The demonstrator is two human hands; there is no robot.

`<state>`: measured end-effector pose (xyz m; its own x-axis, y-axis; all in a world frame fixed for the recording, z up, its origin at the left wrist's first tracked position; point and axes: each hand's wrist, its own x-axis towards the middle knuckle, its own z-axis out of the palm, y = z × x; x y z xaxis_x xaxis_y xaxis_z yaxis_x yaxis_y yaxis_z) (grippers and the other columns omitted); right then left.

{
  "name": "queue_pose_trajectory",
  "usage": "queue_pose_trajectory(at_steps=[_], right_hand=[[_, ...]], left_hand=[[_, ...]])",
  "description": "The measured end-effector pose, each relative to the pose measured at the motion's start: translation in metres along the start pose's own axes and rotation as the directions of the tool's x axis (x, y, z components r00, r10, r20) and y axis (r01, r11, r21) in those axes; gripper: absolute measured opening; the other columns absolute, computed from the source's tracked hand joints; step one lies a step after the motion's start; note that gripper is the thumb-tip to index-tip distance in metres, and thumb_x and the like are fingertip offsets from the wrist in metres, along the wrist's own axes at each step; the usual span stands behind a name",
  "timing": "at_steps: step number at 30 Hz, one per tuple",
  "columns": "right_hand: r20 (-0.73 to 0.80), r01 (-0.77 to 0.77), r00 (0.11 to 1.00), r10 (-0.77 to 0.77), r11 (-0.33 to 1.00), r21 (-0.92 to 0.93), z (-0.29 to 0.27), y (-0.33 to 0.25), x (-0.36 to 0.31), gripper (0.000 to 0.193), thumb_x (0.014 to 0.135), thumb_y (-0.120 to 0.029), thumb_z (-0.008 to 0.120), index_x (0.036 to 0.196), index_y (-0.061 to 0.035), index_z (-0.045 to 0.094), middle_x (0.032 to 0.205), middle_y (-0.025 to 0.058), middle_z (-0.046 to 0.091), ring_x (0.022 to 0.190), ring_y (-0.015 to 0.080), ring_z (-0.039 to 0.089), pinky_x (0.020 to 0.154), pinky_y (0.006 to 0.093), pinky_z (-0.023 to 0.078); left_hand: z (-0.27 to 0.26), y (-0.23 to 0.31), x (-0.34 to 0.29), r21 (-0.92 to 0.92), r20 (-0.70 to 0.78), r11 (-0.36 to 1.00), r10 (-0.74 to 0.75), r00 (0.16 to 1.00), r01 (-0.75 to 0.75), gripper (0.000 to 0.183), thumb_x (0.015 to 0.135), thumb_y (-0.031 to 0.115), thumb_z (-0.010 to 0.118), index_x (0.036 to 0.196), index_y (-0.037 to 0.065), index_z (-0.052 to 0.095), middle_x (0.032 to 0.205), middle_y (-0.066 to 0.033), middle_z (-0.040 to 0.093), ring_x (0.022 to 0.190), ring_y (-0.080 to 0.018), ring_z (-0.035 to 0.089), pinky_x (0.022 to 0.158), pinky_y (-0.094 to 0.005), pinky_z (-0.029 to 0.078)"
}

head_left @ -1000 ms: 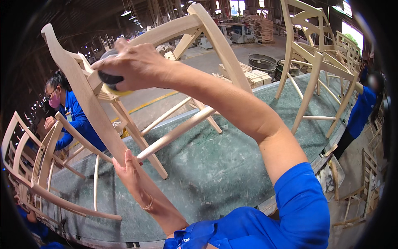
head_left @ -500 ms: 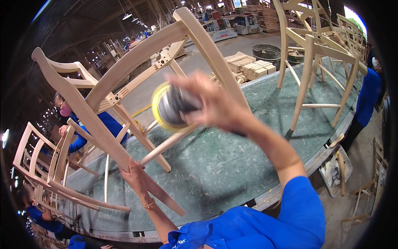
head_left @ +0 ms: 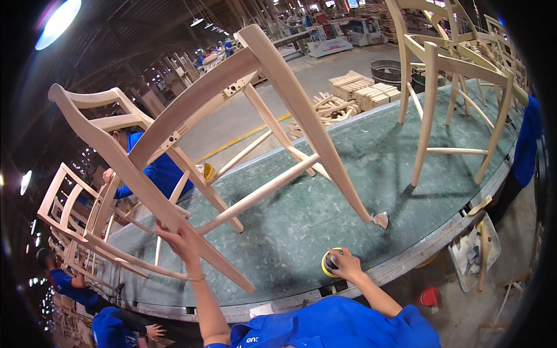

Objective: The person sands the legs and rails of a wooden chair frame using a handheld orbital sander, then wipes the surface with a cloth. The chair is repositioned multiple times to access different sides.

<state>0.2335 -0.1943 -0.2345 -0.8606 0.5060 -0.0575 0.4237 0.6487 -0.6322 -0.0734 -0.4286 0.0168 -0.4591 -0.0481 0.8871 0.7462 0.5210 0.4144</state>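
Note:
An unfinished wooden chair frame (head_left: 278,75) stands tilted on a green worktable (head_left: 278,232) in front of me. My left hand (head_left: 181,239) is wrapped round its near left leg, below the joint with the rung (head_left: 261,192). Down near the table's front edge, my right hand (head_left: 347,264) grips a round sanding tool (head_left: 331,263) with a yellow rim and a dark body. The sander rests at the tabletop, apart from the chair. A small crumpled tan piece (head_left: 381,220) lies beside the foot of the chair's right leg.
Another chair frame (head_left: 430,104) stands at the right of the table, more frames (head_left: 69,214) at the left. A person in blue (head_left: 156,168) works across the table. Cut wood stacks (head_left: 371,93) lie beyond. A red container (head_left: 429,297) sits on the floor at right.
My right hand has brought the sander down from in front of the chair to the tabletop near me. The left hand still holds the leg. My view has shifted slightly.

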Motion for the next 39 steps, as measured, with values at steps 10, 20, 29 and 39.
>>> queue_pose_trajectory(at_steps=[10, 20, 29, 39], right_hand=[[-0.148, 0.04, 0.988, -0.036, 0.999, 0.022, 0.011, 0.013, 0.001, 0.075, 0.065, -0.026, 0.081, 0.133, -0.0275, 0.05, 0.119, 0.0179, 0.05, 0.098, 0.0355, 0.062, 0.076, 0.0447, 0.054], [-0.149, 0.056, 0.987, -0.056, 0.998, -0.005, 0.013, 0.022, 0.002, 0.076, 0.063, -0.027, 0.081, 0.133, -0.0278, 0.05, 0.118, 0.0155, 0.049, 0.096, 0.0345, 0.062, 0.074, 0.0452, 0.055], [-0.177, 0.064, 0.982, -0.065, 0.998, -0.011, 0.016, 0.028, 0.005, 0.071, 0.066, -0.03, 0.079, 0.131, -0.0285, 0.051, 0.117, 0.0146, 0.05, 0.093, 0.0339, 0.063, 0.072, 0.0451, 0.055], [-0.064, -0.029, 0.997, 0.038, 0.991, 0.132, 0.031, 0.034, 0.013, 0.078, 0.066, -0.018, 0.078, 0.137, -0.0267, 0.046, 0.123, 0.0247, 0.044, 0.091, 0.0387, 0.064, 0.075, 0.0472, 0.054]], left_hand=[[0.044, 0.126, 0.18, -0.057, 0.23, 0.937, 0.347, 0.909, -0.343, 0.045, 0.098, 0.044, 0.046, 0.11, 0.006, 0.067, 0.103, -0.0129, 0.069, 0.099, -0.0271, 0.064, 0.091, -0.0352, 0.046], [0.026, 0.154, 0.131, 0.15, 0.147, 0.931, 0.313, 0.938, -0.334, 0.053, 0.1, 0.044, 0.042, 0.078, 0.006, 0.071, 0.061, -0.0081, 0.063, 0.059, -0.0218, 0.063, 0.06, -0.032, 0.045], [0.018, 0.126, 0.124, 0.202, 0.163, 0.934, 0.264, 0.951, -0.295, 0.044, 0.099, 0.039, 0.044, 0.097, 0.006, 0.072, 0.078, -0.0079, 0.07, 0.077, -0.0254, 0.066, 0.073, -0.0355, 0.048], [0.032, 0.088, 0.167, 0.367, 0.179, 0.907, 0.151, 0.972, -0.208, 0.055, 0.092, 0.058, 0.037, 0.117, 0.02, 0.068, 0.116, -0.0057, 0.068, 0.107, -0.0285, 0.064, 0.094, -0.0369, 0.046]])
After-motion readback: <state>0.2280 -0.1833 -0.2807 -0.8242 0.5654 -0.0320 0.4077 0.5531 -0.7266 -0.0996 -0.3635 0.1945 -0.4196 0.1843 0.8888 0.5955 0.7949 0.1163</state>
